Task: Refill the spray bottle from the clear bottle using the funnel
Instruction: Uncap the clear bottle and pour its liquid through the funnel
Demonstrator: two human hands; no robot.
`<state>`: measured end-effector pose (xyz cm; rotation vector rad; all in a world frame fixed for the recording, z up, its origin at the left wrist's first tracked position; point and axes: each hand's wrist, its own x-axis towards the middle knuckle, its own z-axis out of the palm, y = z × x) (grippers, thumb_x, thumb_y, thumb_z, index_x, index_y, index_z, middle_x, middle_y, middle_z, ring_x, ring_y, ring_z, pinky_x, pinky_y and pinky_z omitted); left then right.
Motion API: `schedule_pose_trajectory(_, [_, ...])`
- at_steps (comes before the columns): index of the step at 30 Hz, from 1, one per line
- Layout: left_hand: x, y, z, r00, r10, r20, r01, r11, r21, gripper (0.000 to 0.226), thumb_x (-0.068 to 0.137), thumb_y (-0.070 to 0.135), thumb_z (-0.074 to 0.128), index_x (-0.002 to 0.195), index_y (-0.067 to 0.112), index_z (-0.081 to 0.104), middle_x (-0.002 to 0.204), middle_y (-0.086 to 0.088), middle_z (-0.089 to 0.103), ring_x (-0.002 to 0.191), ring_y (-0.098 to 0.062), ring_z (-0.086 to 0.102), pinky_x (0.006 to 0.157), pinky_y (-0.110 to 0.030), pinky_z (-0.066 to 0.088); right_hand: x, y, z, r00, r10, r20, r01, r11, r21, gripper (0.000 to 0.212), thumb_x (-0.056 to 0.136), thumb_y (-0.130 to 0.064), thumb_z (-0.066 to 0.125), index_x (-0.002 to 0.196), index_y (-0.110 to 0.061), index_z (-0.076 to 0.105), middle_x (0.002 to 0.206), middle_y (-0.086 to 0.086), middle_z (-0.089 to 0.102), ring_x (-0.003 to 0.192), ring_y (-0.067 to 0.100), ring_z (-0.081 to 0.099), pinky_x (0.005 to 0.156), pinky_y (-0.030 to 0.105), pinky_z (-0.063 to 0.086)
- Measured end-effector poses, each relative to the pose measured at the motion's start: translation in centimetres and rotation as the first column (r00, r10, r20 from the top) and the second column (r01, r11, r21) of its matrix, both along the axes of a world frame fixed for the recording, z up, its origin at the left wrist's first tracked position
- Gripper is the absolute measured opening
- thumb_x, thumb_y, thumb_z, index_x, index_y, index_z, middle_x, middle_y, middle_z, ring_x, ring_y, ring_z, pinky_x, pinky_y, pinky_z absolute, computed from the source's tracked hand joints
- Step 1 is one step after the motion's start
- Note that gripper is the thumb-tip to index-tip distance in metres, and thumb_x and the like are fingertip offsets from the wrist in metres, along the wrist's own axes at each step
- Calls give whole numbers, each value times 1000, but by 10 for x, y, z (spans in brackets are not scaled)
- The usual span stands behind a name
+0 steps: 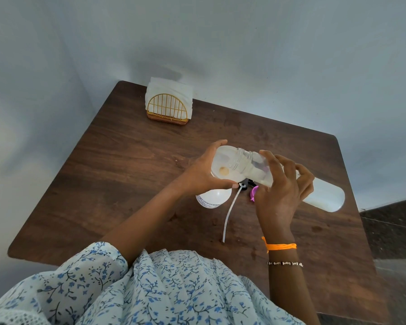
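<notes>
My left hand (201,174) fingers grip the funnel (223,166); my right hand (281,195) fingers clasp the tilted clear bottle (324,195), mouth in funnel.

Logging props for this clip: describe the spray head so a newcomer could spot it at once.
On the brown table, look just under the tilted clear bottle held by the right hand. The spray head lies there, black and pink, the only piece trailing a long white tube.
</notes>
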<state>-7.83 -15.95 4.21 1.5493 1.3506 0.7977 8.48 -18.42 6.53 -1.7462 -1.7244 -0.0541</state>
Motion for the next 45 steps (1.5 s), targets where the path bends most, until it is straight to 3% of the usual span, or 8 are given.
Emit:
schedule_pose_trajectory(18, [0, 0, -1, 1000, 2, 3, -2, 1000, -1, 101, 66, 33, 81, 143, 30, 16, 146, 3, 29, 124, -11, 34, 102, -30, 36, 1, 1, -1, 1000, 0, 15, 0, 1000, 8, 69, 61, 12, 69, 119, -26, 60, 120, 1, 59, 114, 24, 27, 92, 51, 33])
schedule_pose_trajectory(26, [0, 1, -1, 1000, 2, -5, -2, 1000, 8, 101, 67, 33, 81, 143, 29, 16, 146, 3, 29, 123, -10, 34, 99, -26, 35, 1, 1, -2, 1000, -1, 14, 1, 1000, 12, 69, 62, 11, 70, 119, -26, 60, 121, 1, 59, 115, 24, 28, 92, 51, 34])
schedule_pose_trajectory(32, [0, 2, -3, 1000, 9, -22, -9, 1000, 4, 100, 66, 36, 82, 142, 32, 16, 146, 5, 29, 126, -13, 35, 105, -36, 38, 0, 0, -1, 1000, 5, 13, -5, 1000, 28, 69, 61, 14, 65, 118, -26, 60, 119, 1, 60, 113, 23, 28, 90, 47, 32])
schedule_pose_trajectory(45, [-1, 2, -5, 1000, 8, -26, -8, 1000, -8, 102, 64, 39, 82, 141, 35, 16, 146, 5, 29, 128, -15, 35, 106, -41, 38, 0, 1, -1, 1000, 1, 6, -1, 1000, 9, 70, 62, 13, 68, 119, -26, 60, 121, 0, 59, 115, 24, 28, 92, 47, 32])
